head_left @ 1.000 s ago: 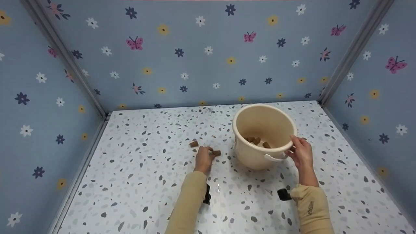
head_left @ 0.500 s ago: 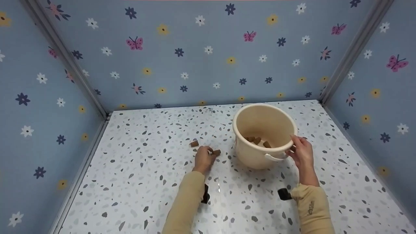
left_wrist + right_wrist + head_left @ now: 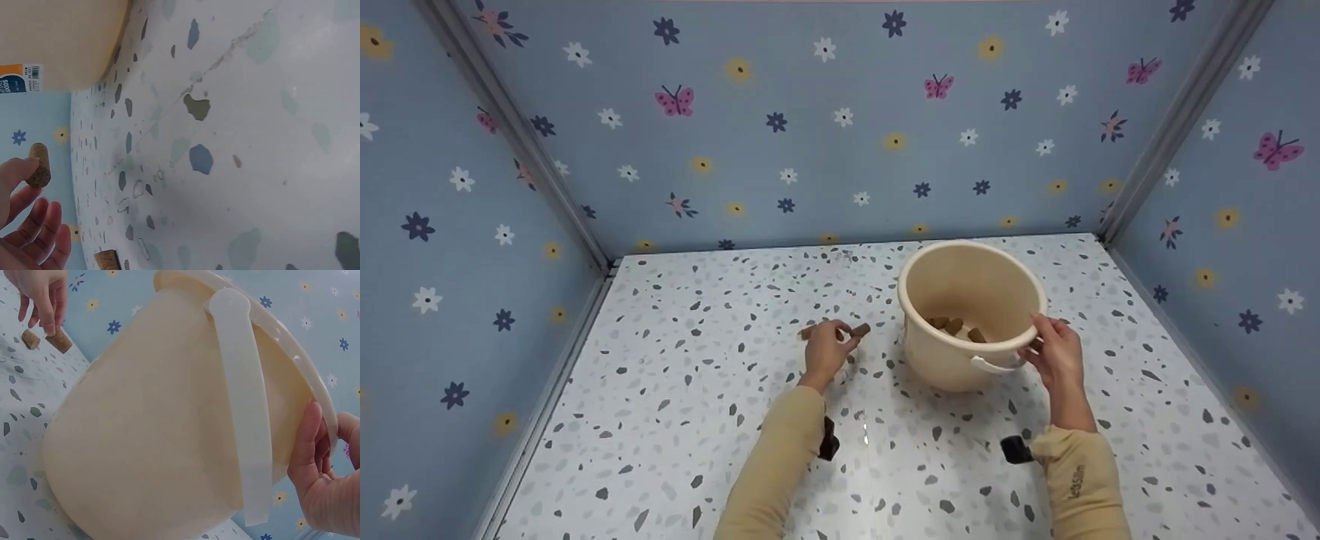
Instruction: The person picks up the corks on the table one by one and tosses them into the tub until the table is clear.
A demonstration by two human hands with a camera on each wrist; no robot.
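Observation:
Between thumb and forefinger my left hand (image 3: 826, 351) pinches a brown cork (image 3: 39, 165), held up off the table; its other fingers are loosely bent. Behind that hand a second cork (image 3: 807, 332) lies on the table, partly hidden in the head view and showing at the bottom of the left wrist view (image 3: 107, 260). My right hand (image 3: 1056, 351) grips the rim of a cream bucket (image 3: 140, 410), thumb on one side of the rim and fingers on the other. Several corks (image 3: 954, 326) lie at the bottom of the bucket. Its white handle (image 3: 242, 405) hangs down outside.
The white speckled table (image 3: 697, 420) reaches back to a blue flowered wall (image 3: 810, 150), with more such panels at left and right. A label (image 3: 22, 77) is stuck on the bucket's side. Black wrist cameras (image 3: 1016, 449) sit at both sleeves.
My left hand has lifted the cork from the table and moved slightly away from me, now covering part of the second cork. The right hand and bucket stay where they were.

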